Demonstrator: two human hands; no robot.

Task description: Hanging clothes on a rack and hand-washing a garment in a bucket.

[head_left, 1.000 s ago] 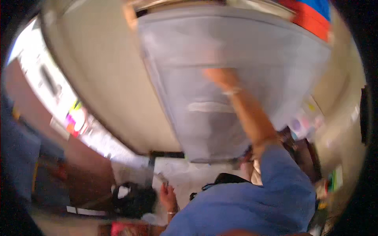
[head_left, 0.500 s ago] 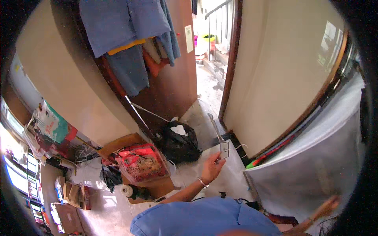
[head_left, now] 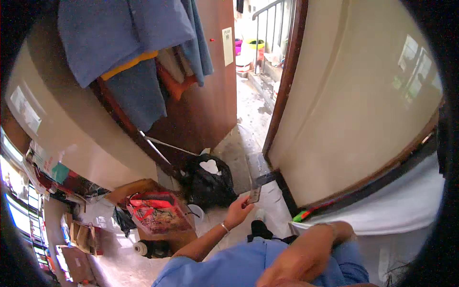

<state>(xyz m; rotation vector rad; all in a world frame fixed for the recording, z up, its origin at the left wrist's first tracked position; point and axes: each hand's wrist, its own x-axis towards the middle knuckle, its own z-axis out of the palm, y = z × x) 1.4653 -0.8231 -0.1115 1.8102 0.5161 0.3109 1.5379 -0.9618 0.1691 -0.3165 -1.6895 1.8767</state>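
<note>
Head view, entry: a narrow room corner by an open doorway (head_left: 253, 95). Pale, speckled concrete floor (head_left: 248, 124), wet-looking, running out past the threshold to a railing and coloured buckets (head_left: 251, 50) outside. Brown wooden door (head_left: 205, 95) swung inward, a small paper label on it; blue, yellow and orange garments (head_left: 124, 43) hung over its top. Cream plaster walls either side.

Left hand (head_left: 237, 212): fingers closed around a flat, dark-handled metal blade tool (head_left: 256, 188), held out over the floor just inside the threshold, beside a black plastic bag (head_left: 208, 184) with a white scrap on top. A thin bangle circles the wrist. Right hand (head_left: 342, 229): lowered at a large white sheet (head_left: 406, 210) along the wall base; blurred, so its grip cannot be told.

Change from half a second earlier: the camera is steadier and the doorway sits more centrally; the left hand holds the tool in much the same spot, and the right arm has come in nearer the body.

Other items: red-patterned soft bag (head_left: 155, 213) in a brown cardboard box, a roll of tape (head_left: 140, 248) on the floor, a thin pale rod (head_left: 165, 143) leaning at the door, a green and red strip (head_left: 311, 213) at the wall foot.
</note>
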